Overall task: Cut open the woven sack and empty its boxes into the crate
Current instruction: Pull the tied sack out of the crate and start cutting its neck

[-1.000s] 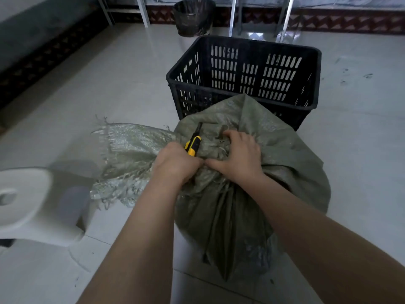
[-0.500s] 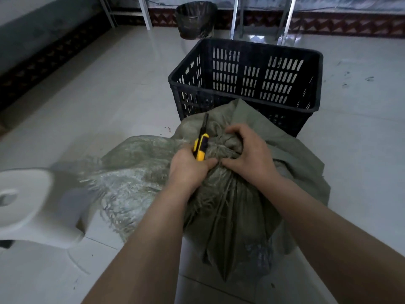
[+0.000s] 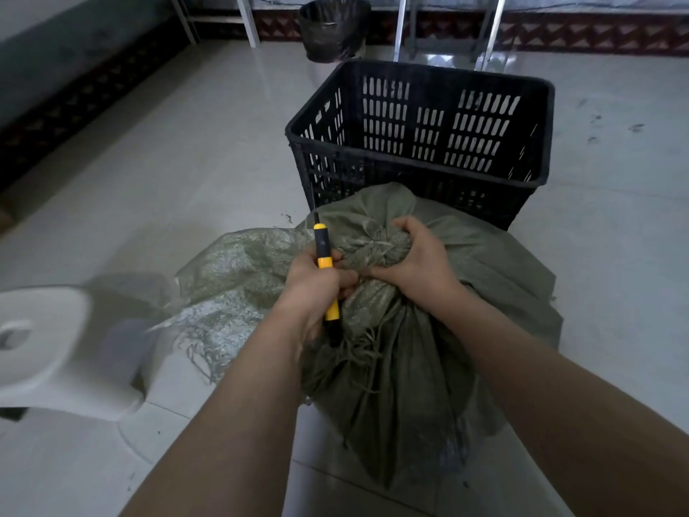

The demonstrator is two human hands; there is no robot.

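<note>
- My left hand (image 3: 311,281) is closed in a fist round the knife (image 3: 323,259), its yellow and black handle passing through my palm, with the butt end poking out below my wrist.
- The knife stands nearly upright, tip pointing away from me; the thin blade shows above the yellow collar, but it is too dark and slim against the crate to tell more.
- My right hand (image 3: 414,261) is clamped on the bunched neck of the sack (image 3: 402,360), fingers curled over the knot, thumb pressed in at the near side.
- My two hands almost meet at the neck, the knife just to the left of the tied bunch.
- Frayed strands hang from the neck down the front of the sack, between my forearms.
- The sack is grey-green and woven, standing on the floor (image 3: 149,173) and bulging below my hands; I cannot see what is inside.
- A paler, shinier fold of woven cloth with a ragged fringe lies spread to the left of the sack.
- The crate (image 3: 421,121) is black with slotted walls and stands just beyond the sack, touching or nearly touching it; no boxes show in the part of its inside I can see.
- A white stool (image 3: 41,348) stands at my left, near the fringe.
- A dark bin (image 3: 333,28) sits far back by the wall, beside metal frame legs.
</note>
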